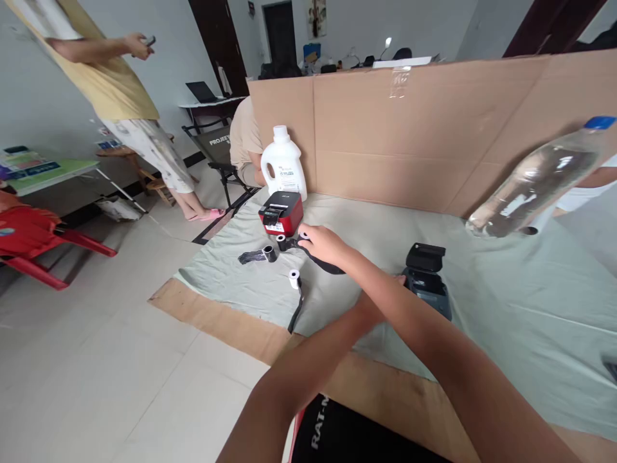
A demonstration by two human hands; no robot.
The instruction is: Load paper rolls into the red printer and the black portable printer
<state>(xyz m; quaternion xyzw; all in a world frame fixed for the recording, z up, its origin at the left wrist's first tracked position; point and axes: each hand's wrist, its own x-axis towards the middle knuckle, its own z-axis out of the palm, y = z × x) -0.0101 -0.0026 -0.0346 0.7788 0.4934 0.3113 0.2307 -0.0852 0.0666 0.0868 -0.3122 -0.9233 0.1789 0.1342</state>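
Observation:
My right hand point(325, 245) reaches across to the left, its fingers closed on a small white paper roll point(304, 236). By it lies a black strip point(328, 264). My left hand point(373, 310) is mostly hidden under my right forearm. Its fingertips show beside a dark portable printer point(428, 288) with a raised lid. Close to my right hand stand a small roll with a dark outside point(281, 242) and a black roll point(269, 254) with a crumpled dark strip. Nearer me is a white roll point(294, 279) trailing a black strip. A red and black printer point(281, 213) sits behind them.
A white jug point(283, 164) stands behind the red printer. A cardboard wall point(409, 141) runs along the back. On the right a large clear bottle point(535, 180) with a blue cap leans. A pale cloth point(511, 321) covers the board. One person point(116, 71) stands left; another sits behind the cardboard.

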